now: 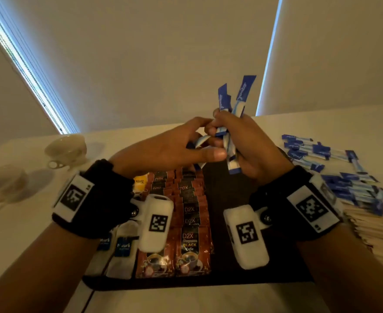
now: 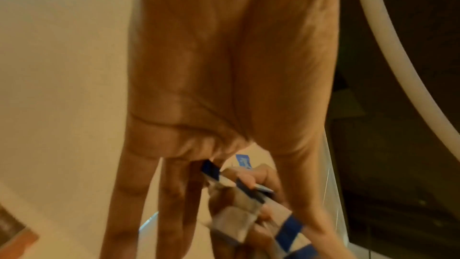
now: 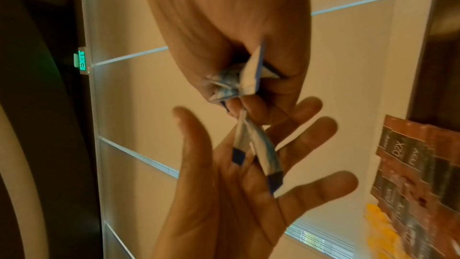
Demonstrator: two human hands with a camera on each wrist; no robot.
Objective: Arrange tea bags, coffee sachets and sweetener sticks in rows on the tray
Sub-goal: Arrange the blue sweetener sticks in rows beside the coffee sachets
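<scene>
My right hand (image 1: pixel 244 141) grips a bunch of blue-and-white sweetener sticks (image 1: pixel 238 102) upright above the far end of the dark tray (image 1: pixel 231 224). My left hand (image 1: pixel 181 143) is held open against it, palm toward the sticks. The lower ends of the sticks (image 3: pixel 263 151) hang across the left hand's straight fingers (image 3: pixel 311 135). Two rows of brown coffee sachets (image 1: pixel 192 251) lie down the middle of the tray. White tea bags (image 1: pixel 122 247) and a yellow one (image 1: pixel 141 181) lie on the tray's left side, partly hidden by my left wrist.
Several loose sweetener sticks (image 1: pixel 344 177) lie on the white table at the right, above a pale stack (image 1: pixel 371 231). Two white cups (image 1: pixel 66 147) (image 1: pixel 3 181) stand at the left. The right strip of the tray is bare.
</scene>
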